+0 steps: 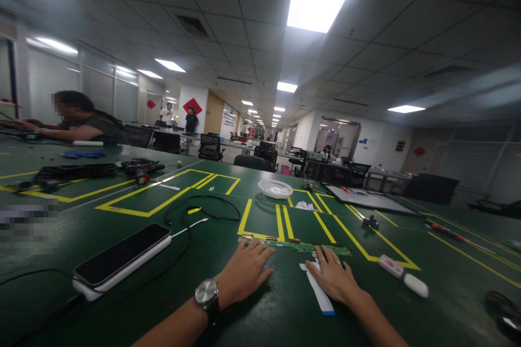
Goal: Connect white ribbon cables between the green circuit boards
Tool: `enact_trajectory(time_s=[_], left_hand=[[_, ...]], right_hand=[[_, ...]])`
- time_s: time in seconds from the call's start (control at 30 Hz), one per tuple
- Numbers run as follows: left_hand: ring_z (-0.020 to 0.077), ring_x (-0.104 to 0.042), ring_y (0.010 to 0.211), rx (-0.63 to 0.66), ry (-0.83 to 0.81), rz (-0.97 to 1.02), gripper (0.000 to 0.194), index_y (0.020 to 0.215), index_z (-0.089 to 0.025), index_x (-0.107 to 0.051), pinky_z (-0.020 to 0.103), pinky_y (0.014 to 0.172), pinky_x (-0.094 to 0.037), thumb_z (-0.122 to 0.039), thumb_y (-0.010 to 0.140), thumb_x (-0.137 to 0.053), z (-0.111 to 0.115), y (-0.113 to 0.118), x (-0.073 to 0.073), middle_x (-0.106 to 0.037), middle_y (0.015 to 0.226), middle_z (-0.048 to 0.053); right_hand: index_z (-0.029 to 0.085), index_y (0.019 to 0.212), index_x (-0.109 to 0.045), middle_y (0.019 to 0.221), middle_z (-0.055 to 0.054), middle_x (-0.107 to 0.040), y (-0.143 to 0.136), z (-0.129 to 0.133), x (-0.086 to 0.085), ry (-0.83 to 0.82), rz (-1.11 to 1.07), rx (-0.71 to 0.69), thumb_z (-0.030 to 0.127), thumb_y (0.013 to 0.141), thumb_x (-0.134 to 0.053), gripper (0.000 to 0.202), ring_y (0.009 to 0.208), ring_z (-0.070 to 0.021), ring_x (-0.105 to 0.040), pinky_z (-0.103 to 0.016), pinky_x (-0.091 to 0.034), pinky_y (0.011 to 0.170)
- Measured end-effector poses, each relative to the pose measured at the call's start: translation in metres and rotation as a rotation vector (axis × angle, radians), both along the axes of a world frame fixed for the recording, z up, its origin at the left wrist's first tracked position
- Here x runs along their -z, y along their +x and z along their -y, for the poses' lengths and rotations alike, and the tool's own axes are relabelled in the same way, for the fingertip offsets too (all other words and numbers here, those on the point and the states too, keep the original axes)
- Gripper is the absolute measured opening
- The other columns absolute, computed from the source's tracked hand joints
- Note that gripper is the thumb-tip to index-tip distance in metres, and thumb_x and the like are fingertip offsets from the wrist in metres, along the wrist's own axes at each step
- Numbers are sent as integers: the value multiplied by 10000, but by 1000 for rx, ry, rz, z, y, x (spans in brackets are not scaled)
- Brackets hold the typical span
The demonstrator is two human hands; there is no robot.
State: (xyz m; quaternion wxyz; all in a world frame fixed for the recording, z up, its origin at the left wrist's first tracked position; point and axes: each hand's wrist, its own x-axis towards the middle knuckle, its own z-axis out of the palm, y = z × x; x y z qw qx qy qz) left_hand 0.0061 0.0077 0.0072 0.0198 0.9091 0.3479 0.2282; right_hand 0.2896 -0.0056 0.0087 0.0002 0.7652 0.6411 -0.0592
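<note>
A long, narrow green circuit board (pixel 285 244) lies across the green table in front of me. My left hand (pixel 248 271), below a wristwatch (pixel 207 294), rests with spread fingers at the board's left end, fingertips touching its near edge. Over the right half, my right hand (pixel 332 275) lies flat with fingers apart; its fingertips reach the board. A white flat ribbon cable (pixel 319 291) with a blue end runs toward me, partly covered by the right hand. Whether it is joined to the board is hidden under the fingers.
Left stands a phone (pixel 124 255) on a white power bank-like block, beside a looped black cable (pixel 220 199). A white round basket (pixel 275 188) sits beyond the board. An eraser-like white piece (pixel 415 285) lies right. A grey-topped panel (pixel 366 198) is farther back. A person (pixel 97 122) sits far left.
</note>
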Motion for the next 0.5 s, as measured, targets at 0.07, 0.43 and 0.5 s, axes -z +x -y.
enact_trajectory(time_s=[0.07,0.43,0.5], left_hand=[[296,-464,1261,0,-3,-13,395,1349,-273,-487,469,1040,-333,-388,971,-498,0,0,0,-570,1326,64],[278,-475,1239,-18,11,-17,394,1336,-265,-498,451,1037,-331,-411,970,-502,-2,0,2,-579,1313,53],[271,-477,1238,-20,12,-12,389,1335,-269,-498,448,1041,-328,-407,972,-501,-1,0,1,-577,1315,49]], right_hand=[[160,1554,-202,1629,-109,-127,1,2,-1,-11,-7,-7,705,908,-211,846,1493,-304,-123,-578,-145,1174],[220,1535,-283,1602,-99,-259,17,1,-7,30,-81,-86,740,899,-157,830,1464,-302,-245,-549,-224,1158],[223,1529,-301,1579,-94,-319,17,-1,-7,65,-109,-91,711,918,-134,799,1450,-297,-282,-536,-258,1147]])
